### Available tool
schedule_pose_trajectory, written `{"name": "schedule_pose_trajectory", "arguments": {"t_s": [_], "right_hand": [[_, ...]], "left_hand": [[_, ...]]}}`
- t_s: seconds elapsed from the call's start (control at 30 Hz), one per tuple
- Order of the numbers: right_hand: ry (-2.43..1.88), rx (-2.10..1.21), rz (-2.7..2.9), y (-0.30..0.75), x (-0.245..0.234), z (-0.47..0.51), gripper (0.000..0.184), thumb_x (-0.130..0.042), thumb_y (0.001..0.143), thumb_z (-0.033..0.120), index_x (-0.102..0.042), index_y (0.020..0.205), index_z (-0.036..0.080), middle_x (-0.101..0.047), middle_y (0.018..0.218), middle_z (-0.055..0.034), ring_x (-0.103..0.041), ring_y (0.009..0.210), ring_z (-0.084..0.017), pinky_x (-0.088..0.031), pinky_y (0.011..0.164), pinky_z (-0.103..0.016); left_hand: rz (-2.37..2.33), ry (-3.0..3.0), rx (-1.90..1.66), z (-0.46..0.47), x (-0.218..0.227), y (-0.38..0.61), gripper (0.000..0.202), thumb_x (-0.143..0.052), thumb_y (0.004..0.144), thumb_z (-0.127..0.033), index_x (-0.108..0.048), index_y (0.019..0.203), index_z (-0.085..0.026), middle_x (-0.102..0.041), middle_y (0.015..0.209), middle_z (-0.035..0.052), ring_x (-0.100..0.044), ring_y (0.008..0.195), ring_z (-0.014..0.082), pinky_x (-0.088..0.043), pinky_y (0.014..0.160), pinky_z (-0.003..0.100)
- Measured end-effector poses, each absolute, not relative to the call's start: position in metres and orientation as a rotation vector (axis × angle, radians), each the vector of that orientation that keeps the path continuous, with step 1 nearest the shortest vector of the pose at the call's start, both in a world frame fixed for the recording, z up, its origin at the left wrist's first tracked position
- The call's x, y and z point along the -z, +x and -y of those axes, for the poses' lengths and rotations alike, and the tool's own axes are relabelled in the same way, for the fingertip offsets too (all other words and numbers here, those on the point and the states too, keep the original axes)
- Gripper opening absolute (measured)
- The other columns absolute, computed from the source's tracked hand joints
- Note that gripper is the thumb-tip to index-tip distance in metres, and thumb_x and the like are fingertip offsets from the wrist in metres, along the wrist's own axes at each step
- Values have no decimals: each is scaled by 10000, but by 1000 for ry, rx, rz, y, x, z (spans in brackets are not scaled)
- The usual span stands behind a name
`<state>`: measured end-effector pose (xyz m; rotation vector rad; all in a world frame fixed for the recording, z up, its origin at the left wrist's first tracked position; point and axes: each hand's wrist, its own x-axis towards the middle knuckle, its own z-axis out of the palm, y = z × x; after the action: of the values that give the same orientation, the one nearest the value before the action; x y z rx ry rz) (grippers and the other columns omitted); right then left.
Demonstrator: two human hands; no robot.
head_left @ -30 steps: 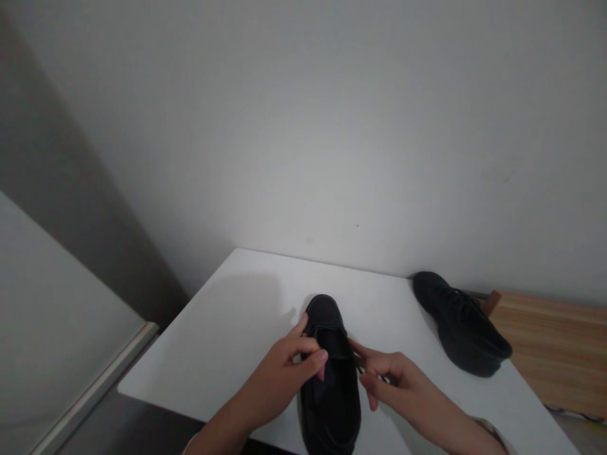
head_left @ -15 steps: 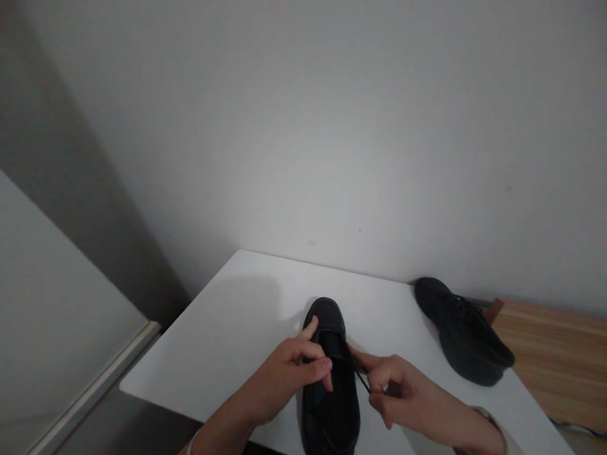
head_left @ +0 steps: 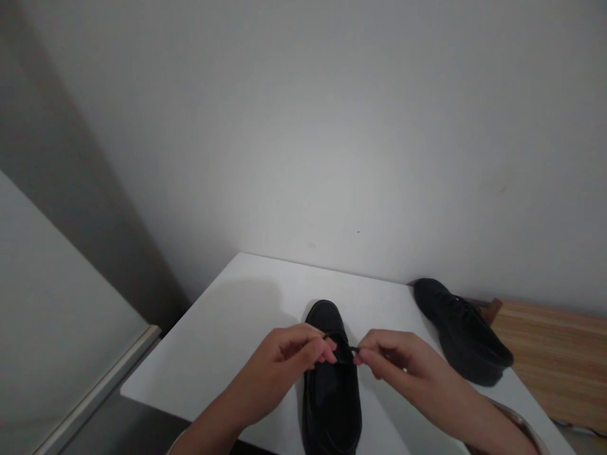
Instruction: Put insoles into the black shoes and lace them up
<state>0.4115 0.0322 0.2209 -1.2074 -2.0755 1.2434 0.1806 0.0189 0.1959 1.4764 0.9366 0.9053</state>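
Note:
A black shoe lies on the white table with its toe pointing away from me. Over its tongue, my left hand pinches a dark shoelace near the left side of the opening. At the right edge of the shoe, my right hand grips the black shoelace between thumb and fingers. A short stretch of lace shows between the right fingertips and the shoe. What lies inside the left fingertips is partly hidden.
A second black shoe, laced, sits at the table's right edge. Beyond it is a wood-grain surface. The white table meets a pale wall at the back. A white panel stands at left.
My left hand has closed from a loose, spread pose into a pinch over the tongue. My right hand has moved up slightly, the lace now held nearly level.

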Motion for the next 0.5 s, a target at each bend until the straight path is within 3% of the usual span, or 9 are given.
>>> {"name": "schedule_pose_trajectory", "arguments": {"t_s": [0.07,0.17,0.27,0.4,0.5], "right_hand": [[-1088,-1341,2037,403,-225,-30,370,-551,954,511,-689,836,189,-579,690,1,-464,633,-133,-358,572,-260],[-972,-1404,1952,397,-226,-31,360,-568,960,486,-673,808,176,-636,739,-22,-515,671,-137,-398,627,-268],[-977,-1355,1877,399,-219,-39,406,-520,976,514,-669,816,172,-611,728,-17,-464,603,-117,-368,562,-261],[-974,-1304,1826,395,-204,-52,331,-612,924,502,-683,1000,188,-588,756,-4,-471,643,-131,-354,568,-264],[-937,-1316,1864,387,-197,-56,302,-635,914,482,-687,967,189,-532,691,18,-451,635,-138,-344,580,-276]], "left_hand": [[-811,1464,-870,-19,-201,188,361,-532,944,-443,-711,795,-168,-674,932,66,-596,851,177,-444,706,259],[-733,1444,-829,-22,-204,193,355,-533,952,-429,-672,774,-155,-632,795,33,-565,719,141,-437,672,251],[-757,1508,-867,-26,-205,191,349,-535,960,-411,-675,775,-150,-566,735,1,-525,672,120,-396,645,243],[-762,1609,-866,-30,-207,186,339,-533,964,-389,-726,811,-155,-526,742,-6,-504,685,123,-369,640,253],[-791,1624,-872,-31,-211,187,313,-548,955,-379,-725,815,-162,-527,743,-6,-498,690,127,-361,628,254]]}}
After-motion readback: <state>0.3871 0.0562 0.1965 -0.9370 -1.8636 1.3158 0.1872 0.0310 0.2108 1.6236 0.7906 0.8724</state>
